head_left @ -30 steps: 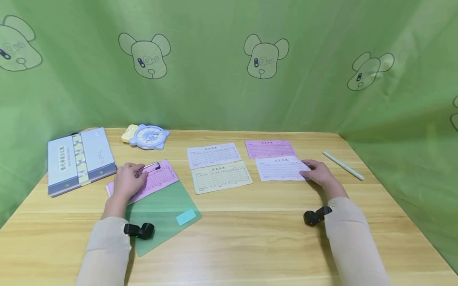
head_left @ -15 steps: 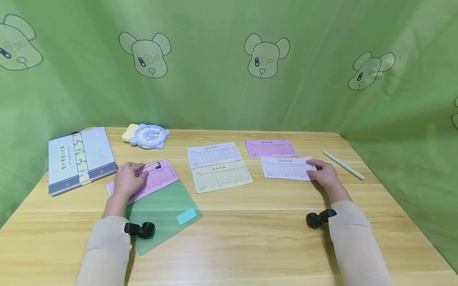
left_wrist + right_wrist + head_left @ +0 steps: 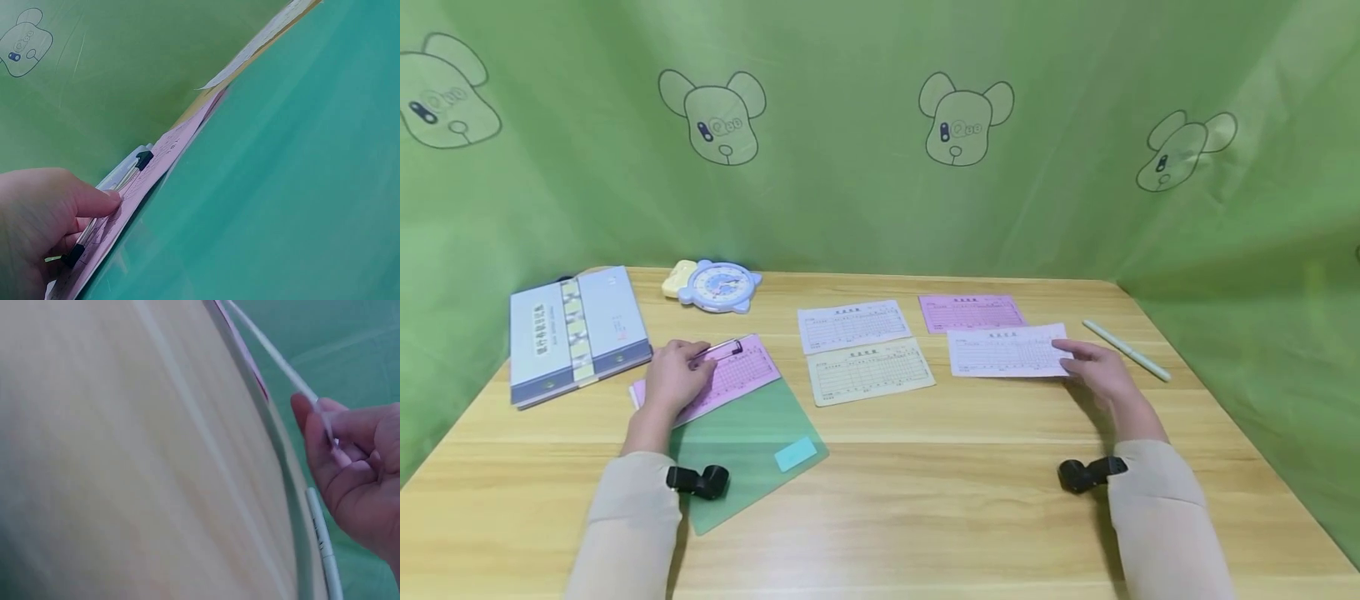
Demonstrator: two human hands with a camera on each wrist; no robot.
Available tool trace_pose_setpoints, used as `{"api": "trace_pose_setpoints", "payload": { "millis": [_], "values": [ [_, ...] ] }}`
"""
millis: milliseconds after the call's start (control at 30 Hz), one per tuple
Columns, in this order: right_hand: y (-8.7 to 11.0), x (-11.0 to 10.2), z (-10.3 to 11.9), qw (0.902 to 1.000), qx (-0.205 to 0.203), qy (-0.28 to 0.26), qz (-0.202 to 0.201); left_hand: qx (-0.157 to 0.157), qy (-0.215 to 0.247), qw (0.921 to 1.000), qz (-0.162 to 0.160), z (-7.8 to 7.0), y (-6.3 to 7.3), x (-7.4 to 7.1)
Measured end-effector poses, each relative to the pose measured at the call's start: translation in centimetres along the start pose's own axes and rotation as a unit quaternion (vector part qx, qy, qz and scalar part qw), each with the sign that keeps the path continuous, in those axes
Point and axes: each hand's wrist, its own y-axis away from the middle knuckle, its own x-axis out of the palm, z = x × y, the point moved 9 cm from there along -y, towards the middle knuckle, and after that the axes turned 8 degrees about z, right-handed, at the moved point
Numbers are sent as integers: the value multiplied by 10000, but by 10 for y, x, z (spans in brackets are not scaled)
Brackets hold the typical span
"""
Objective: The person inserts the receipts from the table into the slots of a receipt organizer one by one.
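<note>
My left hand [image 3: 674,373] lies over the top of a green clipboard [image 3: 737,446], its thumb and fingers gripping the wire clip [image 3: 130,177]. Under that clip is a pink form slip [image 3: 747,368], with a white edge showing beneath it. A cyan label [image 3: 795,454] sits near the clipboard's lower corner. On the right, my right hand [image 3: 1103,375] pinches a white form slip [image 3: 1003,352] by its right edge. The right wrist view shows this slip [image 3: 272,351] edge-on, raised off the table, between thumb and fingers.
Another white slip [image 3: 853,325], a cream slip [image 3: 872,372] and a pink slip [image 3: 972,314] lie mid-table. A pale green pen [image 3: 1126,350] rests at the right. A blue toy clock [image 3: 722,287] and a blue-white ledger [image 3: 553,333] stand back left. A green curtain [image 3: 850,217] borders the table.
My right hand has drawn the white slip rightward and lifted it a little. The left hand keeps its grip on the clipboard's clip; the head view has shifted slightly.
</note>
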Motion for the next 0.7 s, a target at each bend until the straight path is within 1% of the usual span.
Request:
{"api": "trace_pose_setpoints", "payload": {
  "millis": [133,167,300,400,533,600,700],
  "values": [
    [0,2,8,9982,-262,-527,69,-15,51,10000,-13,0,0,-1],
    [-2,3,8,9967,-319,-737,79,-18,57,10000,-7,0,0,-1],
    [-13,8,9,9921,-402,-1185,95,-47,103,9999,10,0,0,-2],
    [-12,22,26,9878,-552,-1443,174,-104,153,9998,34,0,0,-2],
    [-6,50,61,9745,-826,-2030,490,-106,171,9998,51,0,0,-2],
    [-7,63,72,9692,-858,-2227,605,-76,160,9998,40,0,0,-2],
    [-11,80,83,9650,-916,-2341,745,-51,127,9999,-25,-1,0,-3]
  ]
}}
